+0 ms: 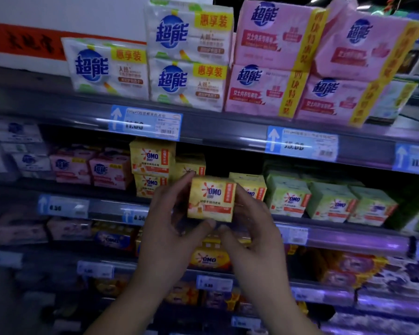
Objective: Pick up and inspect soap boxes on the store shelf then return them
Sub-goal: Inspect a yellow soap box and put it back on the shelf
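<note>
Holding the box [211,200] between left hand [169,228] and right hand [254,228] by a fingertip grip only may let it slip when turned.

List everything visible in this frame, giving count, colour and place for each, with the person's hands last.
held soap box: one, yellow, in front of the middle shelf, between both hands
white soap packs: three, white with blue logo, top shelf, left
pink soap packs: four, pink, top shelf, right
yellow boxes: at least four, yellow, middle shelf, behind the held one
green boxes: at least three, pale green, middle shelf, right
small pink packs: at least two, pink, middle shelf, left
price tags: several, blue and white, shelf edges
lower-shelf packs: count unclear, blurred, orange and purple, lower shelves
red banner: one, red, wall, top left
left hand: one, grips the box's left side
right hand: one, grips the box's right side
</note>
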`<action>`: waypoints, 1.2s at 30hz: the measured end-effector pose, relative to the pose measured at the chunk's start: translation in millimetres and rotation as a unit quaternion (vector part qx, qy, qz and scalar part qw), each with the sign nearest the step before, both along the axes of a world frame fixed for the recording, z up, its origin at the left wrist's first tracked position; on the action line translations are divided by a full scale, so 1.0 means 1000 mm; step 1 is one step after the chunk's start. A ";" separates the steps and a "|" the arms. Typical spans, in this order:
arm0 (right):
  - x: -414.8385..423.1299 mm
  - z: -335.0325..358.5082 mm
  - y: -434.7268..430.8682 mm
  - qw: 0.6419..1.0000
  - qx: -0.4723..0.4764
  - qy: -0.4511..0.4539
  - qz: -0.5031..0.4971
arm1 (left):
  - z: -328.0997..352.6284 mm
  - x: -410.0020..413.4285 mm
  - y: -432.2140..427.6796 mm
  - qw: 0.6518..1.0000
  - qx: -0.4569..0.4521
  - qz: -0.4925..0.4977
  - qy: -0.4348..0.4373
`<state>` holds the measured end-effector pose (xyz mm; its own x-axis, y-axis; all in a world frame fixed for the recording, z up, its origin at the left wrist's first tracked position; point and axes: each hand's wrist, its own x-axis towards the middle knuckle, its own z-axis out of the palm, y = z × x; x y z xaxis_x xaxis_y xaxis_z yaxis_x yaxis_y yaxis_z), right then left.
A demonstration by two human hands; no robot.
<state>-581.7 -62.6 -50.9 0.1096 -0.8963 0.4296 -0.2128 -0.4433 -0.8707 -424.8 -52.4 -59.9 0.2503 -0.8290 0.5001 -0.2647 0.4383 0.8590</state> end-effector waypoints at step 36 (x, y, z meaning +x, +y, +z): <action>-0.004 0.013 0.081 0.988 0.009 -0.115 0.098 | 0.020 0.038 0.087 0.993 0.005 -0.109 0.045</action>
